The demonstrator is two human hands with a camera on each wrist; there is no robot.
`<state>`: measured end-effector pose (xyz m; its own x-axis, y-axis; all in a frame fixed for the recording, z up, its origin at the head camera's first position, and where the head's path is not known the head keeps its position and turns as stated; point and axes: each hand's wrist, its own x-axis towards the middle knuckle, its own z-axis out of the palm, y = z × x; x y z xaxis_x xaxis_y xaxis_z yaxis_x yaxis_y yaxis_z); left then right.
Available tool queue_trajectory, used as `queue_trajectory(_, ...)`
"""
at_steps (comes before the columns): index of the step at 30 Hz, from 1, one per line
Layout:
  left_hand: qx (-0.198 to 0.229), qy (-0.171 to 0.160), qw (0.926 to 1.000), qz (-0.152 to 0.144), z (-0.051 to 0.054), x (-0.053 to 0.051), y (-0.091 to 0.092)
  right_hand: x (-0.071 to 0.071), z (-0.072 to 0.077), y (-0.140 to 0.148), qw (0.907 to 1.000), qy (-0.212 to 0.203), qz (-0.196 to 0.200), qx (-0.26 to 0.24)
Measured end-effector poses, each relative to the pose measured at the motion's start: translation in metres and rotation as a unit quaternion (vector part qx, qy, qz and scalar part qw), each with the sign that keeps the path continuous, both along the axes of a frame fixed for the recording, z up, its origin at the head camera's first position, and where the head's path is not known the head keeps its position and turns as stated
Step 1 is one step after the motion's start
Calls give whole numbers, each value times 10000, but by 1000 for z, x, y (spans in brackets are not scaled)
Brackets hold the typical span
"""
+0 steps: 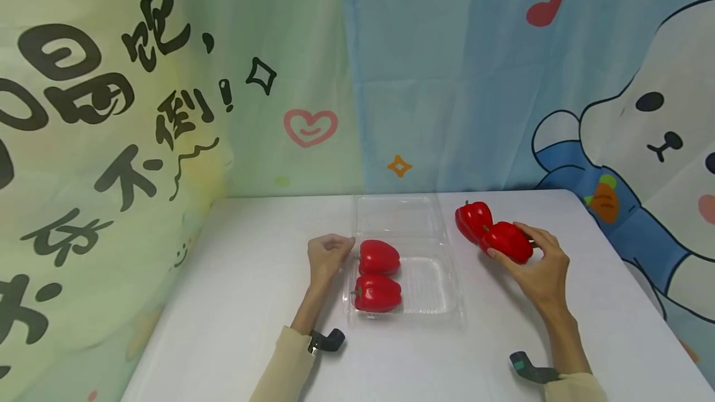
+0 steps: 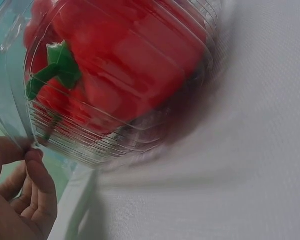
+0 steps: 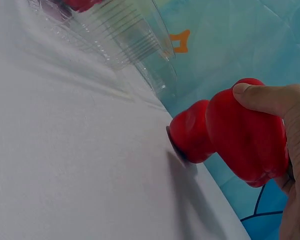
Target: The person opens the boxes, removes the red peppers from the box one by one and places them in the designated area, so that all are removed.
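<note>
A clear plastic clamshell box [image 1: 427, 287] lies with its lid [image 1: 398, 216] folded back. Inside, along its left side, are two red bell peppers, one at the back [image 1: 379, 257] and one in front [image 1: 377, 293], green stems facing left. My left hand [image 1: 328, 257] pinches the box's left rim between thumb and forefinger, seen close in the left wrist view. To the right of the box, my right hand [image 1: 539, 268] grips a red bell pepper [image 3: 247, 135], thumb on one side. Another red bell pepper [image 1: 472, 221] sits on the table just behind the gripped one.
The white table [image 1: 251, 265] carries the box near its middle. A printed cloth curtain [image 1: 413, 79] hangs along the table's back edge and left side. Black wrist devices [image 1: 329, 341] are worn on both wrists.
</note>
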<state>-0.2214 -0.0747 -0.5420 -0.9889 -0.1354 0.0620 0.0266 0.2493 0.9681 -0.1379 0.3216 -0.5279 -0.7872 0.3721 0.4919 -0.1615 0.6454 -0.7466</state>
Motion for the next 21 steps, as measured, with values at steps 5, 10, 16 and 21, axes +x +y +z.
queue_trajectory(5, 15, 72, 10000, -12, 0, 1, 0, 0, 0, 7, 10000, 4, -79, 8)
queue_trajectory(10, 30, 26, 10000, 17, 0, 2, 0, 1, -1, 14, 9995, -157, -270, 9)
queue_trajectory(16, 24, 54, 10000, 14, -1, 1, -1, -1, -4, 21, 9992, -232, -332, -10)
queue_trajectory(21, 29, 59, 10000, 11, -1, -1, -1, -5, -3, 24, 9985, -338, -422, -2)
